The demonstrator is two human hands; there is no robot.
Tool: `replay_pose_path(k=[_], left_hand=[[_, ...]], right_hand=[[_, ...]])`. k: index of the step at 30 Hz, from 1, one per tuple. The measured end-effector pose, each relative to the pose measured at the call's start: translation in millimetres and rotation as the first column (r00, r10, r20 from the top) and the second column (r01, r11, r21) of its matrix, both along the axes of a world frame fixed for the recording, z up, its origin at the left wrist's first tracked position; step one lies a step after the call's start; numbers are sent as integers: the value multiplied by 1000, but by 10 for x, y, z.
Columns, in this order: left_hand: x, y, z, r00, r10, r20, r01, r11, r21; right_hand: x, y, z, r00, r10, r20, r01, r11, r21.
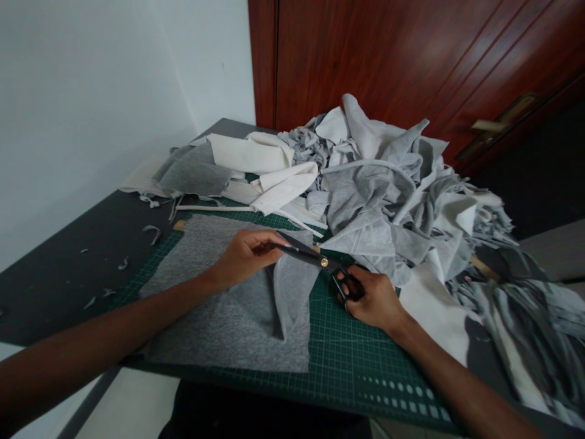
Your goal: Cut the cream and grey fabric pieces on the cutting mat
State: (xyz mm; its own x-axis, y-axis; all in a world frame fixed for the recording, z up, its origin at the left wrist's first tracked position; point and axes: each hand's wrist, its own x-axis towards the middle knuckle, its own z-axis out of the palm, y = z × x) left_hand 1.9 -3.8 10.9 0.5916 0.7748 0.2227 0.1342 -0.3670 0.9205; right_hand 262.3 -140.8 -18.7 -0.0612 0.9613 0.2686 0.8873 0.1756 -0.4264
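My right hand [372, 297] grips the handles of a pair of black scissors [324, 263], whose blades point left toward my other hand. Between thumb and fingers, my left hand [249, 257] pinches the raised edge of a grey fabric piece [297, 286] right at the blades. That piece is folded, and its lower part hangs over a larger heather-grey fabric sheet [219, 332] lying flat. Under both is a green cutting mat [347, 360] with a printed grid. How far the blades have cut in is hard to make out.
A large heap of grey and white fabric scraps [375, 195] covers the back and right of the table. Cream strips [247, 152] lie behind the mat. Small offcuts dot the dark tabletop [59, 268] at left. A wooden door [365, 55] and white wall stand behind.
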Motion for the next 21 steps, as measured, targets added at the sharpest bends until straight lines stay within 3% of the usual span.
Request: replay_pose_path(k=[10,21], left_hand=[[-1,16,-16,1000,18,-19,-18,1000,19],[4,12,1,1000,22,-21,-22,1000,8]], right_hand=[[-2,2,13,1000,-29,7,29,999,-31],[8,-1,45,1000,22,-14,-22,999,-24]])
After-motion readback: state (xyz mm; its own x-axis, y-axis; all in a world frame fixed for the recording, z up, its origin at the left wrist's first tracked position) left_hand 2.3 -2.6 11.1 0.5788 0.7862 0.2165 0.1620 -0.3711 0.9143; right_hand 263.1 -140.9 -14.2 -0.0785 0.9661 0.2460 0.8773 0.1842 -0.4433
